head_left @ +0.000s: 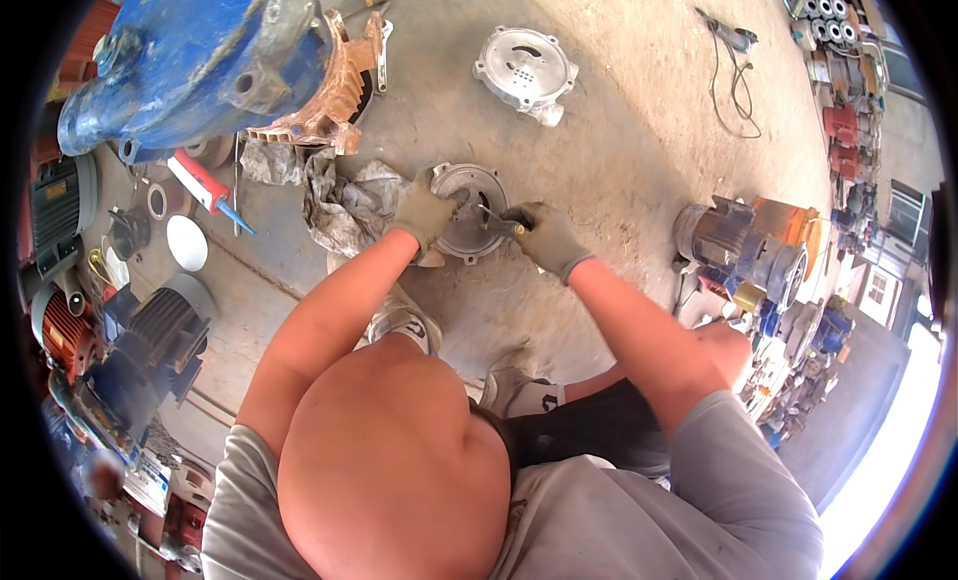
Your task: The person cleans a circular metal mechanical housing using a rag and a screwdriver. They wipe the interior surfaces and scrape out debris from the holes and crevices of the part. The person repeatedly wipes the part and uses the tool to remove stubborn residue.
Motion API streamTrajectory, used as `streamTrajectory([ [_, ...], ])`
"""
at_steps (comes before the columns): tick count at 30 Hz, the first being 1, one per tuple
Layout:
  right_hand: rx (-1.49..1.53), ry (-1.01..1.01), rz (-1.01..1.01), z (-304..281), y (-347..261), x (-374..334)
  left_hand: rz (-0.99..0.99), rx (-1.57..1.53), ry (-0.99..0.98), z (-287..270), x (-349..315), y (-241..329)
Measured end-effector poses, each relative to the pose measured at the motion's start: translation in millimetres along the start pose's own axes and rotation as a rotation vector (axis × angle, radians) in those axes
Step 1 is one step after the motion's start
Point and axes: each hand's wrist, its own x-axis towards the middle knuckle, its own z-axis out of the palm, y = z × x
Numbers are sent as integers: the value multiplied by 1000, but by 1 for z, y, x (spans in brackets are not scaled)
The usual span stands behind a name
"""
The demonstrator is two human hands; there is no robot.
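A round grey metal cover (pixel 475 243) with lugs on its rim and a curved slot lies on the floor before me. My left hand (pixel 427 213), in a grey-tan work glove, is closed on its left edge. My right hand (pixel 554 243), gloved too, grips a small dark-handled hand tool (pixel 512 224) whose metal end reaches over the cover. Its exact kind is hard to make out. A crumpled, stained cloth (pixel 344 199) lies beside my left hand. Farther off sits a second round metal cover (pixel 525 67), pale and clean, with a stub at its lower side.
A big blue pump casing (pixel 205 66) with a rusty flange (pixel 334 91) stands at the far left. Near it are a wrench (pixel 384 56) and a red-and-white sealant tube (pixel 205 181). Motors (pixel 743 243) sit at right. A corded power tool (pixel 733 36) lies far right.
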Motion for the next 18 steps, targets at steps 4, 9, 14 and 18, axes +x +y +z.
streamTrajectory([
  [4,194,36,271,32,-22,-28,36,28,29,-2,0,-3],
  [9,352,145,102,44,3,-22,19,-4,-29,-5,-4,8],
  [14,681,-133,197,6,0,31,54,69,-1,-2,-4,5],
  [18,246,-277,60,2,-6,72,59,117,21,3,3,-4],
])
